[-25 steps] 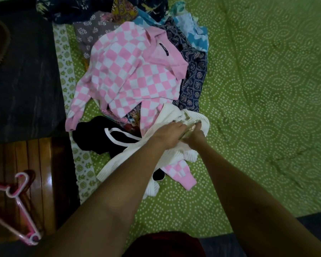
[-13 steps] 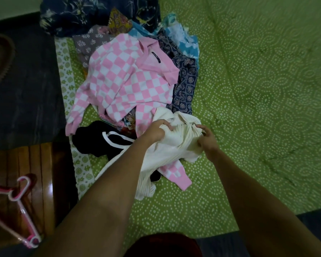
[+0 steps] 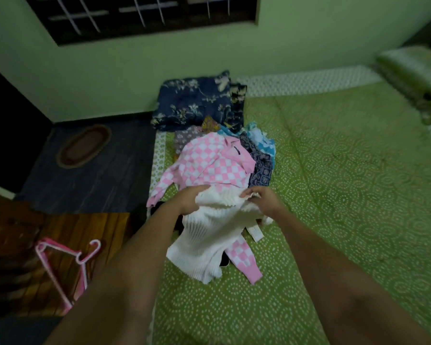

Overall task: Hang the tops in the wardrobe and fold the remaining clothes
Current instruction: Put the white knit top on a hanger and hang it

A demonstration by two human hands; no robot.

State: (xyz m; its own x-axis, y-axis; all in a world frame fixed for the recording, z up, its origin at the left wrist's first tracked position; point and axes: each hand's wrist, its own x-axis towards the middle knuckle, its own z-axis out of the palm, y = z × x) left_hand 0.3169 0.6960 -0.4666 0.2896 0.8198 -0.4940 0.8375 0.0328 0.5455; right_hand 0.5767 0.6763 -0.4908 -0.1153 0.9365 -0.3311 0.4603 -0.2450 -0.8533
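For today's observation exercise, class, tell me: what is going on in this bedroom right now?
A person stands at a bed covered in a green patterned sheet, sorting a pile of clothes. The left hand and the right hand both grip the top edge of a white ribbed top, lifted partly off the pile. A pink checked top lies just behind it. Pink hangers lie on a wooden surface to the left, unused.

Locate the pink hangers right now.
Head view, lower left: the pink hangers lie on the wooden surface beside the green bedspread, left of the left forearm.
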